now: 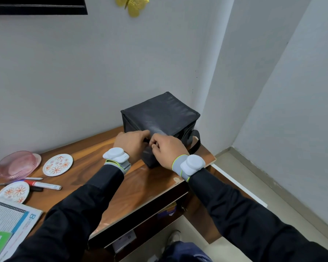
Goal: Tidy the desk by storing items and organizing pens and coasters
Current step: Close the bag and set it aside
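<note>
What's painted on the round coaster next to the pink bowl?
Orange flowers on a white background cover the coaster; the head view shows it clearly.

A pale grey wall is rising behind the brown wooden desk and meeting a second wall at a corner on the right. A gold butterfly ornament is hanging high up, near a dark frame. Soft, even light is falling across both walls. Beige floor is showing at the right, and an open compartment under the desk top is lying in shadow.
</note>
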The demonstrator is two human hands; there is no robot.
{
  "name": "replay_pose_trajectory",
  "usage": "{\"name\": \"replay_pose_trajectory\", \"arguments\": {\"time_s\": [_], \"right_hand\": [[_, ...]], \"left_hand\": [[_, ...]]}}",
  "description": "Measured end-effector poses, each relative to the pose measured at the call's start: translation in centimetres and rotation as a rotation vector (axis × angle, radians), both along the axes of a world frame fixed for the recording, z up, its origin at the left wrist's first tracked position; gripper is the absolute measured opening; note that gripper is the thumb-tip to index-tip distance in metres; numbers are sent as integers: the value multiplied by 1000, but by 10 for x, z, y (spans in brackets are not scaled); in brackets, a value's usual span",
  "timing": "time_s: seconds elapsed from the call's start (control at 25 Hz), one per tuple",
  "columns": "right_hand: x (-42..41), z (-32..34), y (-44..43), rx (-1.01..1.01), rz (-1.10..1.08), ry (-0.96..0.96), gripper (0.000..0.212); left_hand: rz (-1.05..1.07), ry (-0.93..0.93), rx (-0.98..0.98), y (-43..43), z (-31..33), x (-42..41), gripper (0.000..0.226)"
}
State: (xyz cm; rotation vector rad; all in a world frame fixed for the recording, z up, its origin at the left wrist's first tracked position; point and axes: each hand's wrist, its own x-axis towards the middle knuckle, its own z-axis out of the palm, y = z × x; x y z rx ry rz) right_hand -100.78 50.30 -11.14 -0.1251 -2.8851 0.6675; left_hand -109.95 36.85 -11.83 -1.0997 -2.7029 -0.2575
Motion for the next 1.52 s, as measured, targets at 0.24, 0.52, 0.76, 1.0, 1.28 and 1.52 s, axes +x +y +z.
{"name": "replay_pose_trajectory", "arguments": {"time_s": [0.24, 0.52, 0.76, 1.0, 1.28, 1.52], "right_hand": [[3, 1, 30, 56, -40, 2, 11], [-10, 4, 64, 1, -2, 0, 10], [-16, -12, 72, -62, 38, -8, 10], [-18, -13, 70, 6, 58, -78, 8], [-2, -7, 61, 24, -78, 34, 7], [15, -7, 44, -25, -103, 93, 7]], "left_hand": [[102, 7, -15, -4, 3, -6, 18], [91, -39, -38, 20, 21, -12, 21], [-45, 12, -134, 44, 20, -17, 31], [-22, 55, -153, 44, 12, -7, 24], [-1, 85, -19, 28, 9, 11, 16], [-87, 24, -75, 23, 18, 13, 21]]}}
